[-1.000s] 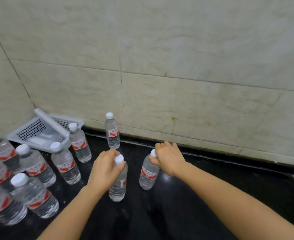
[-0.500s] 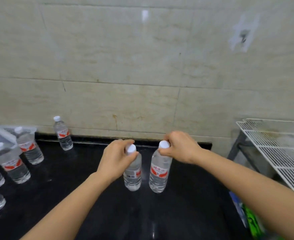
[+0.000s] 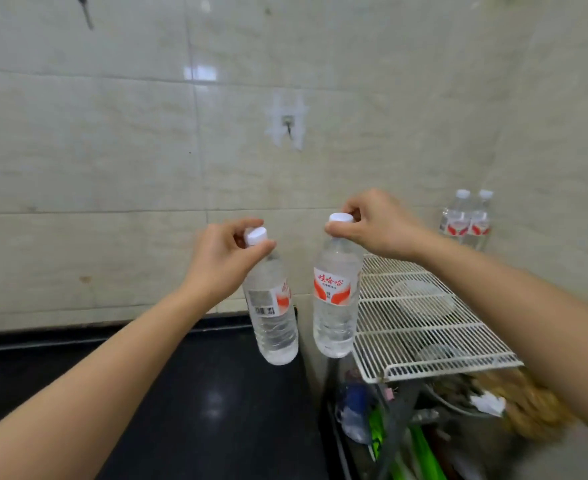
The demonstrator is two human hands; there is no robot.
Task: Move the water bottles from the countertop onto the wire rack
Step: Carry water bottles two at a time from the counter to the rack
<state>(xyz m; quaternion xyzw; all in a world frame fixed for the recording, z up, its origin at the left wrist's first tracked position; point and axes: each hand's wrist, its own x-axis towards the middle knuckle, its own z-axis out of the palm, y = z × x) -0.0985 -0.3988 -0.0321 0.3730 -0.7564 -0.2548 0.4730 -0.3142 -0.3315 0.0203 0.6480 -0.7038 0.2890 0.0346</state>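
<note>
Two water bottles (image 3: 273, 306) hang by their caps, both hands (image 3: 221, 261) pinched on them, clearing bench (image 3: 147, 393) edge; wire rack (image 3: 420, 327) at 3 o'clock.

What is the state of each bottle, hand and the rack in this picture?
left hand: closed on the neck of the left bottle
left bottle: capped, lifted, tilted
right hand: closed on the neck of the right bottle
right bottle: capped, lifted, near upright
two far bottles: capped, upright at the rack's back
wire rack: mostly bare
</note>
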